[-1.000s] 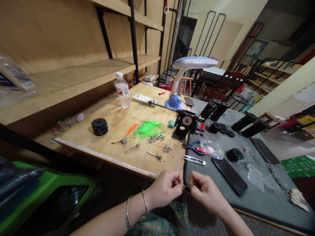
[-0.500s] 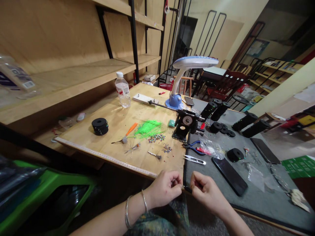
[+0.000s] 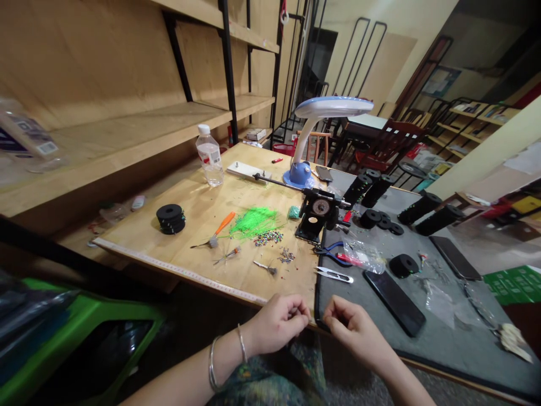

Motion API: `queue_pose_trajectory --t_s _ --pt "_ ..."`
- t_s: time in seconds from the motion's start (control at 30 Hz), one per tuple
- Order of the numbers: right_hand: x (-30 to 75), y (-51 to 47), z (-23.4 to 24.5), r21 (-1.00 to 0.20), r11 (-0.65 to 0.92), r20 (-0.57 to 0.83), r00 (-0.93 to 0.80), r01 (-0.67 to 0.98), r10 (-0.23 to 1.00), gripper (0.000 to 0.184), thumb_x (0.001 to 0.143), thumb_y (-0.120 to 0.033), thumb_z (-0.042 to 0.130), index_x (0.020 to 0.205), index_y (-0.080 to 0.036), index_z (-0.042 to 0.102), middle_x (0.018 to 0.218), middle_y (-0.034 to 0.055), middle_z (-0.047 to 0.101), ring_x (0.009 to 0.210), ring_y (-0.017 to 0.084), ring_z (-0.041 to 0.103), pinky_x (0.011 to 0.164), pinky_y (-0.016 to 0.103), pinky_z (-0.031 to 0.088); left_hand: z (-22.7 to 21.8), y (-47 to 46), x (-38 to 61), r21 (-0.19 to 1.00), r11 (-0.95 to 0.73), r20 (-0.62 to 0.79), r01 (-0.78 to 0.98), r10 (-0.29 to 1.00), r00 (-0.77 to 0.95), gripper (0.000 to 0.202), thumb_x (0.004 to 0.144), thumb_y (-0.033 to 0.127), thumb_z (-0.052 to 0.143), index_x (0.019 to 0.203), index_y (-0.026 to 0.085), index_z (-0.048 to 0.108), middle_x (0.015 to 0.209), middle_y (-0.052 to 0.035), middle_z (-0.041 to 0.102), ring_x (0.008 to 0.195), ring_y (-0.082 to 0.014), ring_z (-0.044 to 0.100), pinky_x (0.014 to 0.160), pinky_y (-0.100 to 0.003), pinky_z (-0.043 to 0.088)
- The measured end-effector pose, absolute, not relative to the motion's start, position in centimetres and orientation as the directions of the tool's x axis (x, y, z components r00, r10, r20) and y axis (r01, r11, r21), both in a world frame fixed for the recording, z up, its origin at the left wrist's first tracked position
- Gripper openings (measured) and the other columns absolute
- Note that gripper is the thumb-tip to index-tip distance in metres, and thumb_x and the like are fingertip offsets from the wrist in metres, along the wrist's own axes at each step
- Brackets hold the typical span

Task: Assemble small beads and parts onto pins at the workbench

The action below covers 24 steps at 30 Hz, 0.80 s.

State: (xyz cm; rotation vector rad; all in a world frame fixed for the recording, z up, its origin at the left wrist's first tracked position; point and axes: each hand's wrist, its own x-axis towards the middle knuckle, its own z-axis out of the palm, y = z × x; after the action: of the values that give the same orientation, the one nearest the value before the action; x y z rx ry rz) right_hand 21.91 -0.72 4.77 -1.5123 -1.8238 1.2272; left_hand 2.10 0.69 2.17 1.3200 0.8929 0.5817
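Note:
My left hand and my right hand hover close together at the near edge of the wooden board, fingers curled in pinches. Whatever they pinch is too small to make out. On the board ahead lie small loose beads, a bunch of green strands, thread snips and an orange-handled tool. A black winding device stands where the board meets the grey mat.
A water bottle, a blue desk lamp, black spools and blue pliers stand about. A black phone and more black reels lie on the mat. Wooden shelves rise at left; a green stool sits below.
Both hands have drifted slightly apart and a little left; the gap between the fingertips is wider. Nothing on the board has moved.

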Motion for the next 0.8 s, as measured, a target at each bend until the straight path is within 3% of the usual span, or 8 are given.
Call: queue_pose_trajectory --t_s 0.17,0.27,0.37,0.43,0.57,0.67,0.8 --pt "21.5 -1.1 4.5 -0.845 0.004 -0.177 -0.287 0.535 0.942 0.014 0.083 -0.023 0.049 0.075 -0.017 0.06 0.062 -0.0021 0.059 0.06 0.014 0.053 0.058 0.023 0.041 2.1 0.5 1.7 0.969 0.135 -0.226 0.207 0.82 0.525 0.017 0.078 0.029 0.056 0.076 0.013 0.059 0.056 0.006 0.043 0.05 -0.0079 0.037 0.047 -0.02 0.026" --pt "22.4 -1.6 3.9 -0.798 0.061 -0.083 -0.209 0.599 0.974 0.019 0.086 -0.027 0.049 0.092 -0.019 0.065 0.081 0.0048 0.07 0.076 0.02 0.064 0.071 0.028 0.048 1.7 -0.1 1.2 0.972 0.134 -0.217 0.193 0.827 0.518 0.018 0.08 0.031 0.055 0.077 0.013 0.058 0.059 0.0052 0.045 0.052 -0.0086 0.039 0.048 -0.02 0.027" --pt "24.7 -2.6 2.7 -0.62 0.043 0.121 0.041 0.783 0.992 0.025 0.086 -0.034 0.051 0.1 -0.019 0.063 0.095 0.0113 0.071 0.086 0.025 0.065 0.074 0.034 0.049 1.0 -1.0 0.3 0.972 0.125 -0.215 0.2 0.819 0.532 0.018 0.083 0.03 0.051 0.077 0.014 0.057 0.059 0.0048 0.045 0.054 -0.0096 0.039 0.05 -0.021 0.028" --pt "26.4 -3.4 1.8 -0.479 -0.061 0.212 0.182 0.876 0.96 0.029 0.084 -0.039 0.051 0.101 -0.018 0.062 0.091 0.0116 0.069 0.083 0.027 0.064 0.074 0.038 0.049 0.6 -1.6 -0.4 0.963 0.081 -0.211 0.256 0.818 0.536 0.018 0.084 0.028 0.049 0.074 0.015 0.057 0.06 0.0046 0.045 0.057 -0.0104 0.039 0.052 -0.021 0.029" --pt "27.9 -4.5 0.6 -0.39 -0.176 0.118 0.239 0.904 0.964 0.033 0.083 -0.047 0.055 0.098 -0.018 0.061 0.089 0.0102 0.066 0.08 0.027 0.063 0.074 0.039 0.048 -0.5 -2.3 -1.6 0.915 0.014 -0.245 0.402 0.813 0.529 0.022 0.085 0.031 0.047 0.075 0.015 0.057 0.06 0.0043 0.045 0.058 -0.0113 0.04 0.054 -0.022 0.029" --pt "27.2 -4.6 0.3 -0.425 -0.187 0.028 0.219 0.886 0.975 0.031 0.082 -0.049 0.057 0.094 -0.021 0.062 0.091 0.0083 0.065 0.078 0.024 0.063 0.07 0.035 0.048 -1.7 -2.7 -2.1 0.882 -0.028 -0.257 0.47 0.808 0.53 0.023 0.086 0.032 0.045 0.076 0.016 0.057 0.06 0.0039 0.048 0.059 -0.0121 0.043 0.056 -0.022 0.031" --pt "26.3 -4.3 0.2 -0.475 -0.181 0.01 0.211 0.861 0.977 0.024 0.074 -0.045 0.065 0.083 -0.023 0.059 0.081 0.0036 0.064 0.07 0.021 0.061 0.063 0.031 0.046 -3.6 -3.1 -2.7 0.834 -0.088 -0.263 0.545 0.804 0.533 0.022 0.086 0.03 0.043 0.077 0.018 0.059 0.063 0.0021 0.057 0.062 -0.0135 0.051 0.059 -0.022 0.034"
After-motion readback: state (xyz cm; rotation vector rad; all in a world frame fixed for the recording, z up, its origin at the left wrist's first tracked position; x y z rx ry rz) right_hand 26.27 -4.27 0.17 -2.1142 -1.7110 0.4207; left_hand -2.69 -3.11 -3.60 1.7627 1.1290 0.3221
